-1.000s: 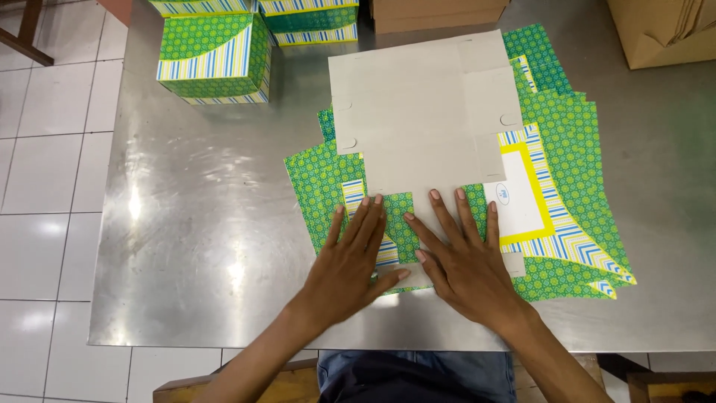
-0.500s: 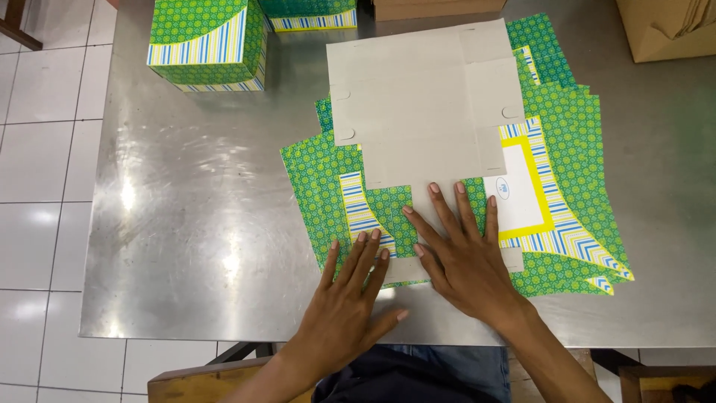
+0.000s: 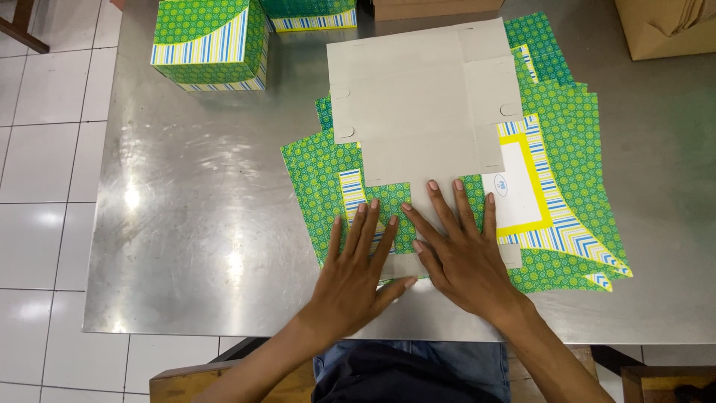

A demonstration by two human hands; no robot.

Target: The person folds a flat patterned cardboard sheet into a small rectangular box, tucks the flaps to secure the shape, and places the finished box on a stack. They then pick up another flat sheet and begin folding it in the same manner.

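Note:
A flat grey cardboard box blank [image 3: 421, 104] lies plain side up on a stack of green patterned box blanks [image 3: 567, 149] with striped and yellow panels. My left hand [image 3: 356, 272] rests flat, fingers spread, on the near left of the stack at a small grey flap. My right hand [image 3: 461, 250] lies flat beside it, fingers on the near edge of the grey blank. Neither hand grips anything.
All of this sits on a steel table [image 3: 201, 209]. A folded green and striped box [image 3: 212, 41] stands at the far left, another [image 3: 309, 13] behind it. Brown cartons [image 3: 664, 26] sit at the far right. White tiled floor [image 3: 41, 149] lies left.
My left hand slid back toward me and then forward onto the stack again. My right hand stayed pressed on the blanks.

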